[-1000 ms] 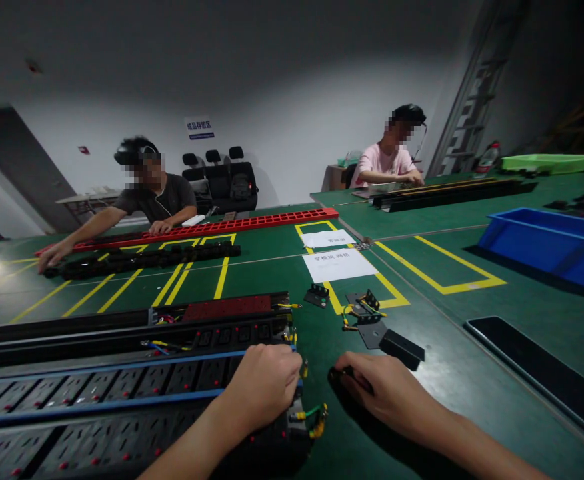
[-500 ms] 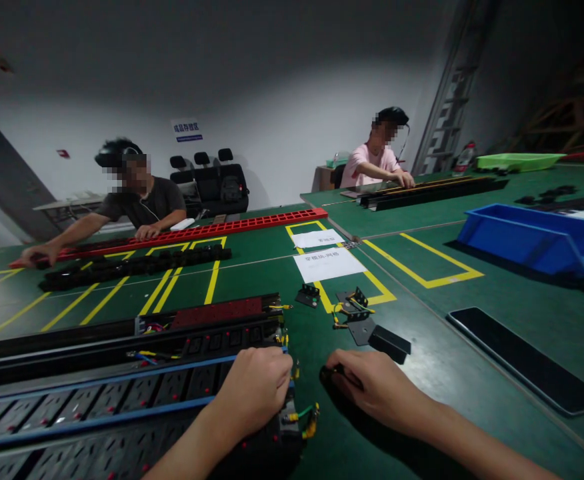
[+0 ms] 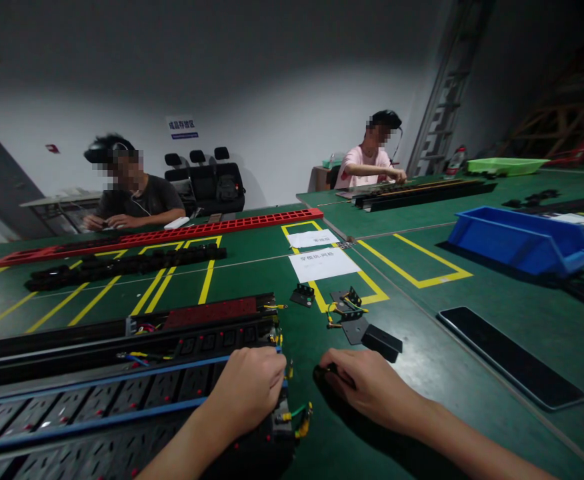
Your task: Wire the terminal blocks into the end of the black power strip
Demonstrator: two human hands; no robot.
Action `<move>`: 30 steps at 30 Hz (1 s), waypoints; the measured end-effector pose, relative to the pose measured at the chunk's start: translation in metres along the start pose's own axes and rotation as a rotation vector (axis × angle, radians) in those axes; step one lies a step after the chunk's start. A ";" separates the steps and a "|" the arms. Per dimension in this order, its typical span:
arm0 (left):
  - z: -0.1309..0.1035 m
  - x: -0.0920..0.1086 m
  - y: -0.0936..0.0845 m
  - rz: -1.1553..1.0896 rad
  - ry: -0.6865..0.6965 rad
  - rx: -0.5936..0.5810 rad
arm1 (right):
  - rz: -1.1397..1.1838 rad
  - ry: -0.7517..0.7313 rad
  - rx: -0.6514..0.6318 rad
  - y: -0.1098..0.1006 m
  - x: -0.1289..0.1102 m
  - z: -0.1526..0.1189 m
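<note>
My left hand (image 3: pixel 256 383) is closed over the right end of a blue-edged socket strip (image 3: pixel 137 393); what its fingers grip is hidden. Across a small gap, my right hand (image 3: pixel 359 377) is closed on a small black part (image 3: pixel 323 375), just above the green table. Yellow-and-green wires (image 3: pixel 299 420) stick out of the strip ends below my left hand. Beyond my right hand lie black metal brackets (image 3: pixel 356 329) and a bent black plate (image 3: pixel 382 342).
A dark flat tablet-like device (image 3: pixel 509 357) and a blue bin (image 3: pixel 522 240) are at the right. White papers (image 3: pixel 325 264) lie ahead. Past a long red rail (image 3: pixel 232 225) sits one person (image 3: pixel 142 193); another (image 3: pixel 367 163) works at the far table.
The view has shifted slightly. The left person's hands have drawn together off the red rail. My own hands keep nearly the same pose.
</note>
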State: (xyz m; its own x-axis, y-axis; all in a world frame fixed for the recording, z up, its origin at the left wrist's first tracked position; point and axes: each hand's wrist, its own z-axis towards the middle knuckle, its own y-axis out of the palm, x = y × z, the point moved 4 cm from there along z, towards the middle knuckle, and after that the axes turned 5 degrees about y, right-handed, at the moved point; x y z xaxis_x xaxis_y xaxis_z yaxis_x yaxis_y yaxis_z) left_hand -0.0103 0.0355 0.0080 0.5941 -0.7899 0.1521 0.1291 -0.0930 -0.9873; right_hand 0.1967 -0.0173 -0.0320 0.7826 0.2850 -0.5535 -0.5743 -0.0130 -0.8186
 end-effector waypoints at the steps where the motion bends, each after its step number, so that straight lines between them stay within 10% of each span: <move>1: 0.000 0.000 0.000 -0.001 0.000 0.000 | 0.002 0.001 0.001 0.000 0.000 0.000; 30: -0.001 0.001 0.000 0.035 0.031 0.043 | -0.015 0.005 -0.006 -0.002 -0.001 0.000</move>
State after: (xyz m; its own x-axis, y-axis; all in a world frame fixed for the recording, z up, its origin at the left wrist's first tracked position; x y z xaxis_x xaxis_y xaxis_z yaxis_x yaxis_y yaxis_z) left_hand -0.0103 0.0344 0.0085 0.5738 -0.8109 0.1152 0.1429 -0.0394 -0.9889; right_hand 0.1967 -0.0178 -0.0299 0.7919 0.2808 -0.5423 -0.5614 -0.0146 -0.8274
